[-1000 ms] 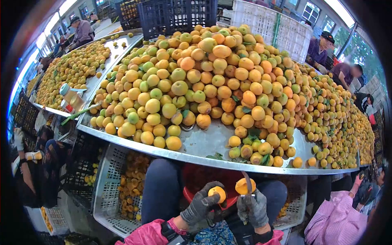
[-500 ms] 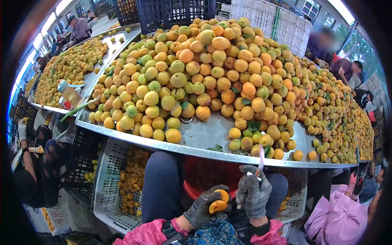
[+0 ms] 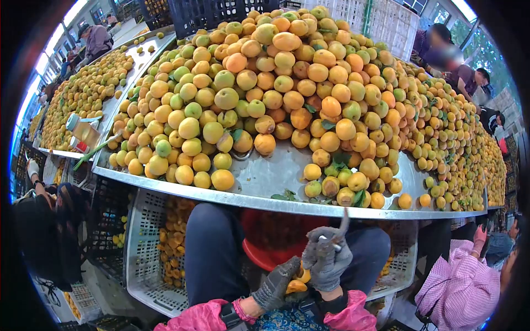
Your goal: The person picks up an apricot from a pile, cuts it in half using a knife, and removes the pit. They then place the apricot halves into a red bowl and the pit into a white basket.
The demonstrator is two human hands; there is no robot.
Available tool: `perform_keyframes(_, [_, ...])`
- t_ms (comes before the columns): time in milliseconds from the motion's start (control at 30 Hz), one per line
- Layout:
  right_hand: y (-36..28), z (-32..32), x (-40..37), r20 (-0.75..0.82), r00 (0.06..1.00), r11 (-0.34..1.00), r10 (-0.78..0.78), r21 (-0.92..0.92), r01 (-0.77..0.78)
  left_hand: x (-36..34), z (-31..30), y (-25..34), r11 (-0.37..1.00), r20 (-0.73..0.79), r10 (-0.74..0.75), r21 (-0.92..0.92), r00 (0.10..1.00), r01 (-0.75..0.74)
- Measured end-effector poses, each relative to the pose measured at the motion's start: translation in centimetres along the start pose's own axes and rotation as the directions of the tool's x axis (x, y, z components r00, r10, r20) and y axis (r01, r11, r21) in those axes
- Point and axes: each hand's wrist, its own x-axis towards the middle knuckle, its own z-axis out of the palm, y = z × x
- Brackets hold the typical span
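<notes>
Both my hands wear grey knit gloves, low in front of my lap. My left hand [image 3: 277, 286] is closed around a cut apricot [image 3: 296, 286], its orange flesh showing in parts. Right against the fruit is my right hand [image 3: 329, 258], wrapped around a small knife [image 3: 343, 222]. The knife's thin curved end points up, and a whitish part shows between the fingers. A red basin [image 3: 259, 251] sits between my knees, just beyond the hands. Above it, a heap of whole apricots [image 3: 281, 83] covers much of a metal table [image 3: 265, 174].
The table's raised metal edge [image 3: 287, 205] runs across in front of my knees. A grey crate [image 3: 144, 243] with apricot halves [image 3: 175, 237] stands left of my legs. A jar [image 3: 83, 128] is at the left. Several people work around the tables, one in a pink checked garment [image 3: 458, 276] at right.
My right hand has moved left and down onto the apricot, and the knife has turned. The cut pieces, spread apart before, are now partly hidden between both hands. The view has tilted slightly.
</notes>
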Motion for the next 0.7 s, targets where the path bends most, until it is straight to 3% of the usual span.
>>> perform_keyframes(67, [0.7, 0.2, -0.1, 0.131, 0.988, 0.974, -0.078, -0.201, 0.104, 0.4, 0.2, -0.3, 0.999, 0.018, 0.027, 0.027, 0.999, -0.027])
perform_keyframes(100, [0.9, 0.7, 0.0, 0.065, 0.994, 0.993, -0.083, -0.075, 0.087, 0.3, 0.4, -0.9, 0.999, 0.017, 0.026, 0.027, 1.0, -0.027])
perform_keyframes(133, [0.6, 0.7, 0.5, 0.065, 0.995, 0.994, -0.081, -0.074, 0.086, 0.2, 0.5, -1.5, 0.999, 0.015, 0.023, 0.045, 1.0, -0.023])
perform_keyframes(200, [0.1, 0.3, 1.4, -0.008, 0.989, 0.987, 0.148, 0.057, -0.147, -0.2, 0.8, -2.2, 0.998, 0.012, 0.017, 0.062, 1.0, -0.018])
perform_keyframes(333, [1.1, -0.5, 1.8, -0.033, 0.982, 0.978, 0.184, 0.104, -0.18, -0.3, 0.8, -2.4, 0.985, -0.003, 0.067, 0.161, 0.998, -0.066])
perform_keyframes(400, [1.0, 0.0, 0.7, 0.001, 0.998, 0.998, 0.06, 0.033, -0.06, -0.5, 0.7, -2.7, 0.978, 0.006, 0.098, 0.184, 0.995, -0.098])
perform_keyframes(433, [1.5, -0.1, -0.4, 0.078, 0.995, 0.98, 0.068, -0.19, -0.053, -1.0, 0.6, -2.7, 0.95, 0.024, 0.143, 0.276, 0.989, -0.144])
perform_keyframes(467, [0.8, 0.0, -0.8, 0.344, 0.924, 0.876, -0.168, -0.377, 0.3, -1.0, 0.9, -2.7, 0.912, 0.051, 0.191, 0.36, 0.98, -0.196])
perform_keyframes(500, [-0.7, -0.2, -0.4, 0.547, 0.837, 0.821, 0.006, -0.48, 0.307, 0.1, 1.4, -2.6, 0.991, -0.014, -0.046, -0.127, 0.999, 0.044])
perform_keyframes(533, [1.6, -0.6, -1.1, 0.485, 0.854, 0.754, -0.188, -0.485, 0.442, 0.8, 1.5, -1.4, 0.991, 0.005, -0.003, -0.137, 1.0, 0.004])
perform_keyframes(567, [3.2, -0.7, -1.5, 0.349, 0.934, 0.906, -0.08, -0.365, 0.214, 0.7, 1.3, 0.6, 0.968, 0.012, -0.094, -0.232, 0.995, 0.095])
perform_keyframes(600, [2.3, -0.2, -1.0, 0.245, 0.969, 0.953, -0.039, -0.284, 0.109, 0.8, 1.1, 1.5, 0.929, 0.03, -0.187, -0.321, 0.982, 0.186])
perform_keyframes(633, [2.8, -0.1, -0.5, 0.163, 0.986, 0.975, -0.027, -0.212, 0.062, 0.9, 1.2, 0.7, 0.935, 0.043, -0.145, -0.322, 0.988, 0.152])
perform_keyframes(700, [2.9, -0.4, 0.6, 0.084, 0.996, 0.99, -0.035, -0.136, 0.046, 0.4, 1.7, -1.4, 0.609, 0.036, -0.436, -0.723, 0.899, 0.325])
